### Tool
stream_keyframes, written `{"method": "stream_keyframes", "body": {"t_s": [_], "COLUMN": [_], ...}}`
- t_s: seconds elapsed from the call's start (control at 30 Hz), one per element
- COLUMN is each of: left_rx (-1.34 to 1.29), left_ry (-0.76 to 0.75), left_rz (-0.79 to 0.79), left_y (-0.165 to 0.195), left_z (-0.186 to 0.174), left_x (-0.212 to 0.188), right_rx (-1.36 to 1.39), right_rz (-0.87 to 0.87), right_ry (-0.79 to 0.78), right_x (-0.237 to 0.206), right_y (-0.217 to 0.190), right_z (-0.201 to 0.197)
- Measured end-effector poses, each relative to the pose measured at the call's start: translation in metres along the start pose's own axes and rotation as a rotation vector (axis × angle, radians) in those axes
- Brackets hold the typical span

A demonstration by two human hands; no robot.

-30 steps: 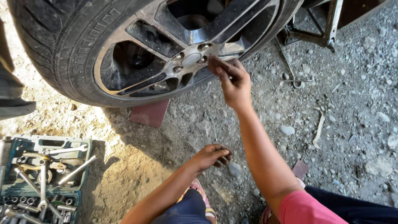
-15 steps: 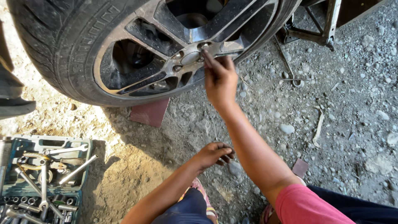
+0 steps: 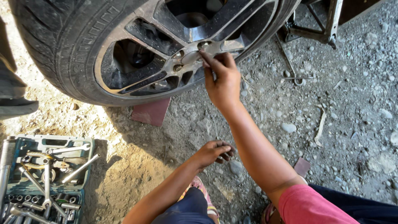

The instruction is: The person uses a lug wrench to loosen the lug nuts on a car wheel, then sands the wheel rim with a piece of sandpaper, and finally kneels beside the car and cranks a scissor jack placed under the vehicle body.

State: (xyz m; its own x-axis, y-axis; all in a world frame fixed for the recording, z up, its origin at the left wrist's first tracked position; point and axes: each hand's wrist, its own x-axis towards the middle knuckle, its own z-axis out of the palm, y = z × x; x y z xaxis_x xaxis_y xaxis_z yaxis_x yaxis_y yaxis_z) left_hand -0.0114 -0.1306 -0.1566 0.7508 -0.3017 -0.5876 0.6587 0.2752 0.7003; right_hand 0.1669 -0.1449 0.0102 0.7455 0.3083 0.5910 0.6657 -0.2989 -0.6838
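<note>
A car wheel with a black tyre and a silver spoked alloy rim fills the top left. My right hand reaches up to the rim's hub. Its fingertips are pinched at a lug hole, and what is between them is hidden. My left hand rests low on the gravel with its fingers curled under. Nothing shows in it.
An open socket and wrench set lies at the bottom left. A reddish brick sits under the tyre. A metal jack stand is at the top right, with a hooked rod on the stony ground.
My right hand has moved left and in onto the hub, from just off its right side. My left hand has stayed on the ground.
</note>
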Motion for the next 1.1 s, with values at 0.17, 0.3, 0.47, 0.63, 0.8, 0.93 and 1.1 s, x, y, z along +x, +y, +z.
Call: {"method": "stream_keyframes", "body": {"t_s": [0.17, 0.3, 0.47, 0.63, 0.8, 0.93, 1.1], "left_rx": [0.016, 0.017, 0.001, -0.013, 0.003, 0.024, 0.029], "left_ry": [0.025, 0.017, 0.019, 0.033, 0.027, 0.015, -0.028], "left_rz": [-0.001, 0.013, 0.035, 0.037, 0.033, 0.006, 0.003], "left_y": [0.002, 0.004, 0.006, 0.006, 0.006, 0.002, -0.01], "left_z": [-0.003, -0.004, -0.004, -0.003, -0.004, -0.001, 0.005], "left_x": [-0.004, -0.007, -0.007, -0.007, -0.004, 0.003, 0.005], "right_rx": [-0.043, -0.022, -0.041, -0.005, 0.309, 0.349, 0.119], "right_rz": [-0.032, 0.008, 0.06, 0.01, 0.267, 0.236, -0.003], "right_ry": [-0.002, -0.017, 0.016, 0.04, -0.336, -0.319, 0.007], "right_x": [0.003, 0.006, 0.011, 0.014, 0.036, 0.026, -0.004], "right_y": [0.006, 0.003, 0.0, 0.001, 0.013, 0.03, 0.036], "right_z": [0.005, 0.002, 0.004, 0.014, -0.02, -0.05, -0.017]}}
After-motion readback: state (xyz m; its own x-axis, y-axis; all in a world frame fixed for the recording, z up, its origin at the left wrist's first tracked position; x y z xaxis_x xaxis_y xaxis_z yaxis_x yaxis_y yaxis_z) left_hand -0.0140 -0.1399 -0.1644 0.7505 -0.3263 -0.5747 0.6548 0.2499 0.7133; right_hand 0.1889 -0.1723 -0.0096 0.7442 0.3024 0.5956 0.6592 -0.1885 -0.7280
